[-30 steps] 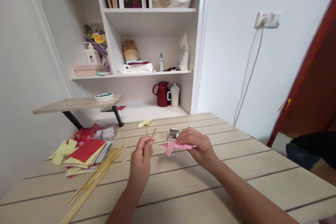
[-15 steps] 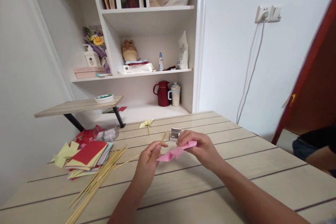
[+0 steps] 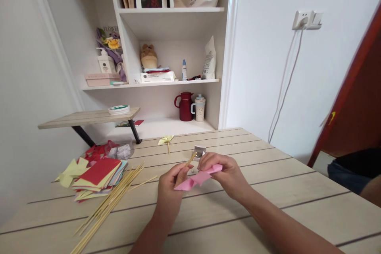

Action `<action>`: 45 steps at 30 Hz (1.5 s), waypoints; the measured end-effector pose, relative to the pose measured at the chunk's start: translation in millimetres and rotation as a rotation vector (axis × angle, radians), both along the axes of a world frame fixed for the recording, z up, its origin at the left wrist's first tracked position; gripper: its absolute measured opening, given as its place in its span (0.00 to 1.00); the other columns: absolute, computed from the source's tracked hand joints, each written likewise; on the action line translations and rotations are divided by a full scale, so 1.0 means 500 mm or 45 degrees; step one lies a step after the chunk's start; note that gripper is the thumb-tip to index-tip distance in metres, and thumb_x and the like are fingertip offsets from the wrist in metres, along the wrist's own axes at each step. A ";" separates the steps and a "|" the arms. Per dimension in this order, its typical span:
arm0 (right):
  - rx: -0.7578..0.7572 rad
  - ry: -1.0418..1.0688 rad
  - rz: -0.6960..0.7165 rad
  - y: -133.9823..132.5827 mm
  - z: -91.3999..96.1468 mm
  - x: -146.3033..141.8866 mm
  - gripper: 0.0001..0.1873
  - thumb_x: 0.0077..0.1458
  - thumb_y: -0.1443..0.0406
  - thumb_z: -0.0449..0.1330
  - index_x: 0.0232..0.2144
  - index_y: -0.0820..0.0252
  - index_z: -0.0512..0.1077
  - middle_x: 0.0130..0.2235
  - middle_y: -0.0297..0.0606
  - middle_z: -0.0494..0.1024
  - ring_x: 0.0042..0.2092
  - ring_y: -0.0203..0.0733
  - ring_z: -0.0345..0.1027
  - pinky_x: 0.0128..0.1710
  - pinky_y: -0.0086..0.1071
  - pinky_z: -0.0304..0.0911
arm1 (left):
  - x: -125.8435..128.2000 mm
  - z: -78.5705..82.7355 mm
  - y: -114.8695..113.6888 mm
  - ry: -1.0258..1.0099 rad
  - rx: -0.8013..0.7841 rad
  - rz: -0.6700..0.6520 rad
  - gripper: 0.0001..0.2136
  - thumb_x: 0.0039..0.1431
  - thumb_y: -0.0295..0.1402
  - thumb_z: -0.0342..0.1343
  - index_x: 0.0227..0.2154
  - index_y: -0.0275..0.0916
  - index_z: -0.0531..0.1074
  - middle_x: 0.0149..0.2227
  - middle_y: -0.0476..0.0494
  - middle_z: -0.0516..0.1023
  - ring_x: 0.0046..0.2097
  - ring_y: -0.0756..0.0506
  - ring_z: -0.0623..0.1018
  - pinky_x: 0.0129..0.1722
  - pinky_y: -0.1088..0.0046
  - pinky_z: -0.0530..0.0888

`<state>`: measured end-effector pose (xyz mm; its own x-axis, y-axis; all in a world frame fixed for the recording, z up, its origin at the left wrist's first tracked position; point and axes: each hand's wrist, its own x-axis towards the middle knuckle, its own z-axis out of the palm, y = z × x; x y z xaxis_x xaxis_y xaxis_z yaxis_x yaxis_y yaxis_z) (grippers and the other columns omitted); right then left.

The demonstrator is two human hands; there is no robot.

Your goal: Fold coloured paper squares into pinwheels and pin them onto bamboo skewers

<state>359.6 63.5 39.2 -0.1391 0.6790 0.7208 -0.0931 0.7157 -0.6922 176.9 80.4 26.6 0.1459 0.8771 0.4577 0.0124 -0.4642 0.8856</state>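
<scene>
My left hand (image 3: 172, 182) is closed around a short wooden stick (image 3: 191, 159), whose end points up and to the right. In my right hand (image 3: 224, 172) is a pink paper pinwheel (image 3: 196, 179), pinched between thumb and fingers at its right side. The pinwheel's left tip comes close to my left fingers; whether they touch it I cannot tell. Just beyond both hands stands a small open box (image 3: 200, 152) with tiny items inside, partly covered by my right hand and the stick. A finished yellow pinwheel (image 3: 166, 140) lies farther back on the table.
To the left are a stack of coloured paper (image 3: 101, 172), a bundle of wooden sticks (image 3: 114, 196), a yellow paper pinwheel (image 3: 71, 171) and a clear container (image 3: 122, 151). A raised wooden stand (image 3: 74, 119) sits behind them. Part of a person (image 3: 354, 170) shows at far right.
The stick in my left hand has swung right and tilted toward the small box. The pink pinwheel has turned slightly, showing more of its face. The view has shifted a little.
</scene>
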 end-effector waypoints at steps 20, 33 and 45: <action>0.202 0.075 -0.100 -0.010 0.023 -0.006 0.05 0.55 0.67 0.67 0.33 0.50 0.81 0.31 0.36 0.80 0.36 0.43 0.72 0.38 0.40 0.68 | 0.005 0.000 -0.029 0.116 0.515 0.238 0.14 0.54 0.24 0.53 0.36 0.44 0.83 0.24 0.48 0.77 0.25 0.48 0.72 0.29 0.73 0.68; 0.271 0.084 -0.063 -0.017 0.037 -0.009 0.07 0.55 0.69 0.67 0.34 0.51 0.81 0.30 0.37 0.80 0.34 0.44 0.72 0.37 0.41 0.68 | 0.020 0.027 -0.060 -0.035 0.077 -0.003 0.12 0.60 0.39 0.52 0.31 0.40 0.78 0.21 0.51 0.69 0.24 0.49 0.62 0.26 0.74 0.60; 0.336 0.019 -0.094 -0.023 0.042 -0.006 0.06 0.57 0.69 0.65 0.35 0.52 0.81 0.30 0.38 0.80 0.34 0.44 0.73 0.37 0.42 0.70 | 0.020 0.026 -0.049 -0.176 -0.249 -0.294 0.19 0.59 0.51 0.55 0.26 0.39 0.69 0.21 0.54 0.58 0.23 0.53 0.54 0.22 0.76 0.53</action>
